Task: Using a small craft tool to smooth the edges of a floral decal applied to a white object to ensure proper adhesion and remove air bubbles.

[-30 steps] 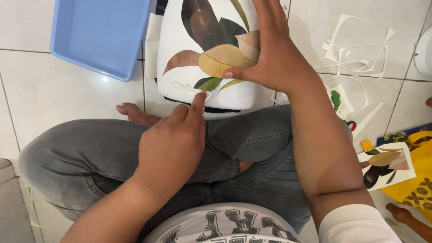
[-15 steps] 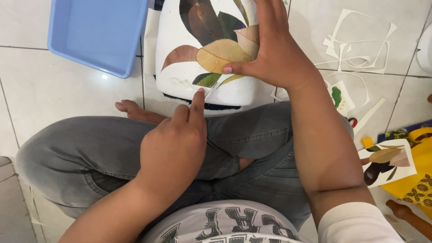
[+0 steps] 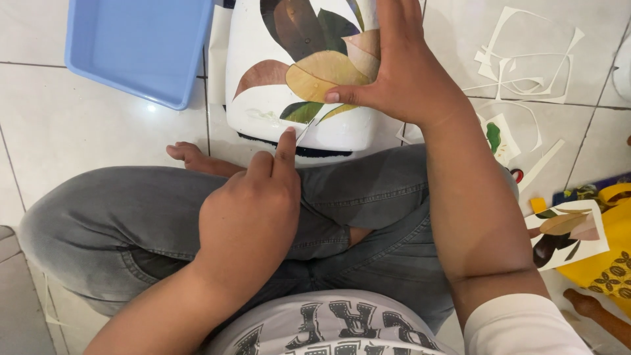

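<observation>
A white rounded container (image 3: 263, 112) lies on the tiled floor in front of my crossed legs, with a leaf-print sticker (image 3: 315, 62) of brown, green and yellow leaves on it. My right hand (image 3: 401, 72) lies flat on the sticker, fingers together, thumb pressing a yellow leaf. My left hand (image 3: 253, 210) is curled, and its index fingertip presses the sticker's lower pointed edge on the container's near rim.
A light blue plastic tray (image 3: 138, 46) sits at the upper left. White paper offcuts (image 3: 526, 66) lie at the upper right. A leaf-print card (image 3: 565, 230) and yellow packaging (image 3: 611, 256) rest at the right. A bare foot (image 3: 187, 154) shows beside my knee.
My left index finger has moved up from my knee to the container's near rim and now touches the sticker edge. My right hand stays pressed on the sticker.
</observation>
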